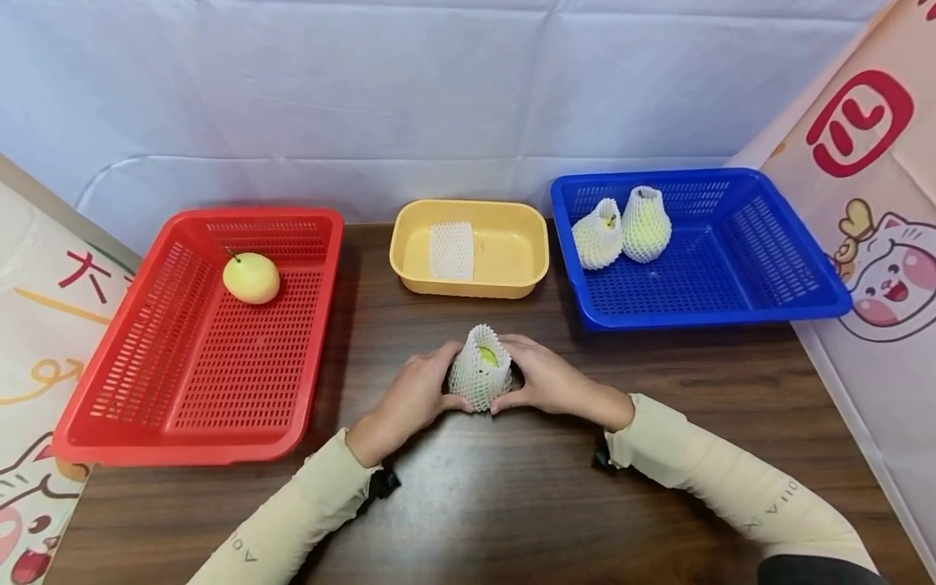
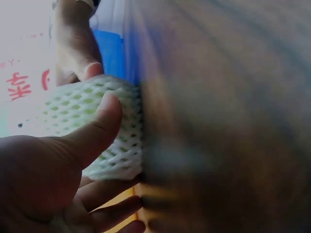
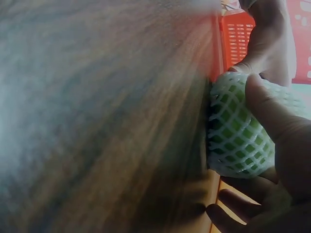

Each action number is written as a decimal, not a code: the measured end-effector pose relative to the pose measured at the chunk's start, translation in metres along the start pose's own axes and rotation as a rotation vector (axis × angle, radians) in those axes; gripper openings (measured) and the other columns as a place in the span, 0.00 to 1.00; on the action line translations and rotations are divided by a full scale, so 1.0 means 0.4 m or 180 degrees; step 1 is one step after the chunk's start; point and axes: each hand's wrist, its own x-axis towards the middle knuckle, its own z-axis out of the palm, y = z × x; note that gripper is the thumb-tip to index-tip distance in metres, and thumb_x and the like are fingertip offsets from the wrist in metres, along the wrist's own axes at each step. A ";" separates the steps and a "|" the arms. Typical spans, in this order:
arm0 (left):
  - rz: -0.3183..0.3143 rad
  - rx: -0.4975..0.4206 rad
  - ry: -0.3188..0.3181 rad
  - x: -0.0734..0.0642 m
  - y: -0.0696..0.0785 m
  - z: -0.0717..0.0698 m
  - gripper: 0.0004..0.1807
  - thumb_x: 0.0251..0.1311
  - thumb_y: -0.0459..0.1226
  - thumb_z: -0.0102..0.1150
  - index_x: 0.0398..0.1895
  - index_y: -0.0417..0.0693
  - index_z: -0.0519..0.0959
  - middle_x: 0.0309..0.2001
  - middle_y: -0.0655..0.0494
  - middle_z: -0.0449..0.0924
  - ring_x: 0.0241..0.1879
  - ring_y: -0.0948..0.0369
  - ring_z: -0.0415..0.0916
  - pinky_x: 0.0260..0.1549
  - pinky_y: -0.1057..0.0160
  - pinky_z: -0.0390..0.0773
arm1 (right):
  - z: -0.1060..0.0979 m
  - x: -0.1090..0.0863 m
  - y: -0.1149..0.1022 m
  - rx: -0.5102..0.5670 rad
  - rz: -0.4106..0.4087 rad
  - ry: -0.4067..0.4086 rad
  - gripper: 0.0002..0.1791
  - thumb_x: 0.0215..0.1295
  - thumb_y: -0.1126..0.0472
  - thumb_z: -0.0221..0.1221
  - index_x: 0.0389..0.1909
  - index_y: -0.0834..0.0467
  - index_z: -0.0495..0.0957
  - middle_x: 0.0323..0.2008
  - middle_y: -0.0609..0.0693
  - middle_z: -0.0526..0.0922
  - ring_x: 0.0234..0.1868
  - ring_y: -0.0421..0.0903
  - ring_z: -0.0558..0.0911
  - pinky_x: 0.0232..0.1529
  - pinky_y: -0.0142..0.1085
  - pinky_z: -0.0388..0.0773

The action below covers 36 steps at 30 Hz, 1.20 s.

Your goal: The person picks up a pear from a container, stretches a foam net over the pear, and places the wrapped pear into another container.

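In the head view, a pear in a white foam net sleeve [image 1: 477, 383] stands upright on the wooden table, its yellow-green top showing through the sleeve's open end. My left hand [image 1: 413, 396] grips it from the left and my right hand [image 1: 550, 379] from the right. Both thumbs lie on the near side of the net, the left thumb [image 2: 95, 128] low on the mesh in the left wrist view. Through the mesh in the right wrist view, the netted pear [image 3: 239, 131] looks green, with fingers curving behind it.
A bare yellow pear [image 1: 252, 278] lies in the red basket [image 1: 307, 382] on the left. The yellow tray [image 1: 512, 286] at the back holds a flat foam net [image 1: 451, 250]. Two netted pears [image 1: 647, 227] sit in the blue basket [image 1: 717, 313] at the right.
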 end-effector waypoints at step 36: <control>-0.0028 -0.0576 -0.0087 0.021 0.016 -0.022 0.36 0.43 0.39 0.83 0.53 0.44 0.70 0.48 0.49 0.82 0.46 0.56 0.80 0.46 0.55 0.81 | 0.009 -0.012 -0.001 0.0110 -0.0036 0.0151 0.51 0.51 0.47 0.78 0.72 0.63 0.66 0.65 0.59 0.76 0.64 0.52 0.77 0.64 0.48 0.74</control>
